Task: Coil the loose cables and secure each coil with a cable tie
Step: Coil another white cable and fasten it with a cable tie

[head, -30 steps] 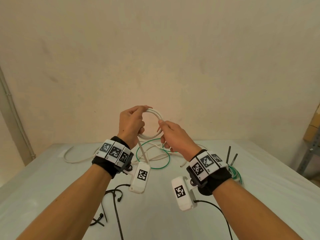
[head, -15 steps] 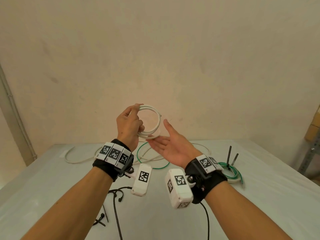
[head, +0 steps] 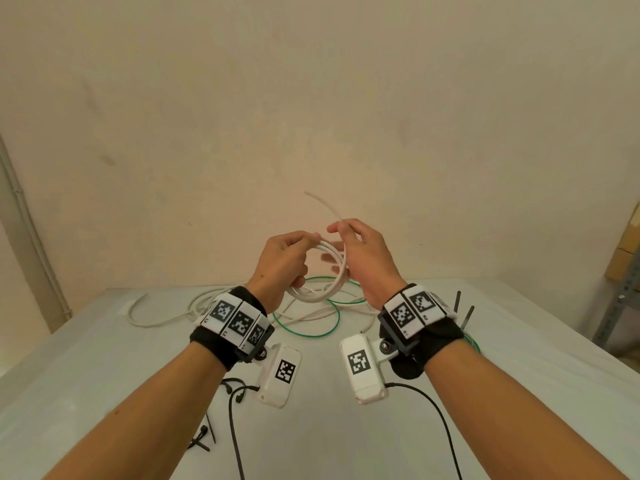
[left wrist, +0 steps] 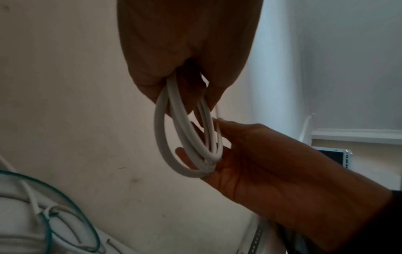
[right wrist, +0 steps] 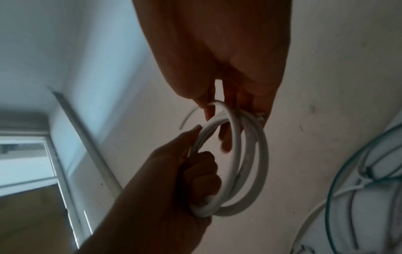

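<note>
My left hand (head: 303, 245) holds a white cable coil (head: 325, 292) up in the air above the table, gripping its left side. My right hand (head: 341, 233) pinches the coil's right side together with a thin white strip (head: 320, 204), seemingly a cable tie, whose free end sticks up and to the left. In the left wrist view the coil (left wrist: 161, 137) hangs from my left hand (left wrist: 174, 86) and is bunched together against my right hand (left wrist: 250, 154). In the right wrist view several turns of the coil (right wrist: 261, 154) run between my right hand (right wrist: 217, 103) and my left hand (right wrist: 195, 168).
On the grey table (head: 519, 375) below lie loose white cables (head: 162, 317) and a green cable loop (head: 311, 332). A green coil (head: 472, 342) with black ties lies at the right. Black cable ties (head: 201, 441) lie near the front left. A metal shelf (head: 620, 306) stands at the far right.
Half a second ago my right hand lay open, palm up, beneath the coil. It has turned over and closed on the coil's right side, and the thin strip's end now sticks up.
</note>
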Demonstrator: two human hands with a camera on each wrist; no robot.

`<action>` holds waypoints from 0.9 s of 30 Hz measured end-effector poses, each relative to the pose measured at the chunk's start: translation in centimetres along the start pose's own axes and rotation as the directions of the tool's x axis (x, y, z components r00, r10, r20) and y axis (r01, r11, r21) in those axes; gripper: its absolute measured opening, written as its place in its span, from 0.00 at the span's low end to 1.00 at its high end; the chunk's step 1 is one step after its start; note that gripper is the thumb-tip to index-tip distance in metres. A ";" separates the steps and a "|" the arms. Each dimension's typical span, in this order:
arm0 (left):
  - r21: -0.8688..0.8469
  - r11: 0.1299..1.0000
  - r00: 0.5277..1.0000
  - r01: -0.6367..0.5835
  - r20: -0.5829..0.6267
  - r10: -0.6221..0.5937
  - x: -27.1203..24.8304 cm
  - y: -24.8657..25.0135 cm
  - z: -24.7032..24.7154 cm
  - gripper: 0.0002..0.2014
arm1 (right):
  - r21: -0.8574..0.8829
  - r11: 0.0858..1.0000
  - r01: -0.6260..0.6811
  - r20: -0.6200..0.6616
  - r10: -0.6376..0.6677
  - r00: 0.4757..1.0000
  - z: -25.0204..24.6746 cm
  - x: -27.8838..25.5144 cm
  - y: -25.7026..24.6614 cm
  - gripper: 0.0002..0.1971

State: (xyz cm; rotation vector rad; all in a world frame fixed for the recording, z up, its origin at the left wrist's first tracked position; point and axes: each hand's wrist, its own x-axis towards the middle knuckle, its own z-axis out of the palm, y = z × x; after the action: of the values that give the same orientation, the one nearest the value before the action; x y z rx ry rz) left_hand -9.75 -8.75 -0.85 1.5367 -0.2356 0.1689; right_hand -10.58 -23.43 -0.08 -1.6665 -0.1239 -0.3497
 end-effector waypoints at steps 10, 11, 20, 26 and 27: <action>0.016 1.000 0.995 0.018 0.097 -0.019 -0.3 1.0 -0.1 0.10 | -0.120 0.992 -0.027 0.086 0.037 0.996 0.6 -0.6 0.2 0.19; 0.025 0.999 0.994 0.022 0.102 -0.025 -0.3 1.1 -0.2 0.10 | -0.114 0.992 -0.048 0.112 0.061 0.992 0.7 -0.7 0.0 0.20; -0.368 0.880 0.954 0.300 0.125 -0.273 0.0 0.5 -1.3 0.13 | -0.099 0.995 0.006 0.306 0.025 0.952 0.5 -1.0 0.8 0.09; -0.417 0.819 0.916 0.394 0.248 -0.315 -0.7 1.1 -1.8 0.10 | -0.031 1.000 -0.004 0.281 0.013 0.960 -0.4 -0.9 0.9 0.10; -0.374 0.838 0.912 0.398 0.264 -0.315 -0.8 1.1 -2.0 0.10 | -0.066 0.998 0.006 0.268 0.012 0.963 -0.5 -0.9 0.9 0.10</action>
State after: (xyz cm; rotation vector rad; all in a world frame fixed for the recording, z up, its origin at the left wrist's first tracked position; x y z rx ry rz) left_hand -10.71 -6.67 -0.04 1.1349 -0.1199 -0.3170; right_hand -11.25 -23.96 -1.11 -1.7737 -0.3149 -0.1248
